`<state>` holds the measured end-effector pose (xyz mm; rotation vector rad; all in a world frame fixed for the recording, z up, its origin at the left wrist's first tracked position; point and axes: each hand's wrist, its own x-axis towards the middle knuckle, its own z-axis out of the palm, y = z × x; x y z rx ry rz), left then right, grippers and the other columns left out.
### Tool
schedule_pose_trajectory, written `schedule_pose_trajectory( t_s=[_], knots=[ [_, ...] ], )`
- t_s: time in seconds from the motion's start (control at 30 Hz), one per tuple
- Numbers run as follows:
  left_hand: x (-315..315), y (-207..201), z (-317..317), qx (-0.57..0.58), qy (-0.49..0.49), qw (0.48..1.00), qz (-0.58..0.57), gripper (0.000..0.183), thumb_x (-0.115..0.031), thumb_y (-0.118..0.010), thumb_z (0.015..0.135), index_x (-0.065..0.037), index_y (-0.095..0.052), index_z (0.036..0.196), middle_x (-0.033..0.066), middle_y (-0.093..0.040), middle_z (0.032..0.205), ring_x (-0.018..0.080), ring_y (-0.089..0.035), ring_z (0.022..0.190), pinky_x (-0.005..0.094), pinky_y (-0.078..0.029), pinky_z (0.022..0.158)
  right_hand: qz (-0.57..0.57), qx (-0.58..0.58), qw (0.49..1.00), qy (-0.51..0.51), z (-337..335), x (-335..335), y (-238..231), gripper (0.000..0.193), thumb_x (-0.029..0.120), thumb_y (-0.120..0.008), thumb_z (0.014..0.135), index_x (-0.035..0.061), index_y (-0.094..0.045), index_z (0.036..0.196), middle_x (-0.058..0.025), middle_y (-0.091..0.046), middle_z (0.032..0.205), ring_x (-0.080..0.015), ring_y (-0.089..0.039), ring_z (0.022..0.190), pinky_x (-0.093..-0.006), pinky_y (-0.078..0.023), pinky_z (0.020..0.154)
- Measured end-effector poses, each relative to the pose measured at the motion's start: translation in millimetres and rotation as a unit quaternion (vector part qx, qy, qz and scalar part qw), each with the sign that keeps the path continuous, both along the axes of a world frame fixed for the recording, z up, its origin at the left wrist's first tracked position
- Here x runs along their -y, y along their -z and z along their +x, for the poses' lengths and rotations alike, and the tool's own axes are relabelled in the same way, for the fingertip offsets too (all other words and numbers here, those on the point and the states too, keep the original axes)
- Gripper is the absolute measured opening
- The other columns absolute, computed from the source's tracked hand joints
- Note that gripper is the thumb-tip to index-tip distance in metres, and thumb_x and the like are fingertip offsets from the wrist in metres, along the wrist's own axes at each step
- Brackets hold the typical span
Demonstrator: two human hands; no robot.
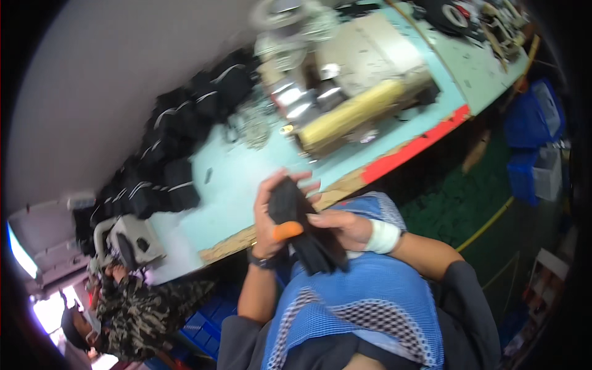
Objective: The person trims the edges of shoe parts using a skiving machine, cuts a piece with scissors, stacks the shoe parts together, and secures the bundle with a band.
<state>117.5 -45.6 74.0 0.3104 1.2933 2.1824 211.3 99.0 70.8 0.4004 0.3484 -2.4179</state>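
1. Head view: both hands, left hand and right hand, grip a black stack, centre frame, before the tabletop.
2. Upper centre: a machine with a yellow bar occupies the tabletop.
3. Left: black bundles crowd the far edge; below, a white machine and a co-worker in camouflage.
4. Right edge: blue bins.
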Motion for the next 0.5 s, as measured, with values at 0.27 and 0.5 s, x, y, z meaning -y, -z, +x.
schedule_pose_trajectory(
  t_s=[0.27,0.5],
  knots=[
    [-45.1,3.1,14.1,-0.05,-0.011,0.992,-0.115,0.073,-0.056,-0.075,0.076,-0.016,-0.052,0.132,0.0297,-0.045,0.137,0.0438,-0.056,0.117,0.055,-0.051,0.094,-0.046,-0.032,0.998,0.002,7.6,-58.3,5.7,0.047,0.037,-0.06,0.095,-0.0002,-0.055,0.124,-0.0087,-0.063,0.114,-0.0166,-0.061,0.101,-0.0317,-0.048,0.09],
    [-62.5,4.6,4.9,-0.03,0.052,0.997,-0.05,0.047,-0.034,-0.065,0.09,-0.009,-0.053,0.128,0.0287,-0.049,0.133,0.0428,-0.057,0.115,0.0556,-0.05,0.094,-0.116,-0.039,0.993,0.003,9.2,-80.2,8.4,0.049,0.032,-0.052,0.099,0.0012,-0.045,0.137,-0.0074,-0.057,0.128,-0.0177,-0.055,0.116,-0.0352,-0.042,0.101]
  ],
)
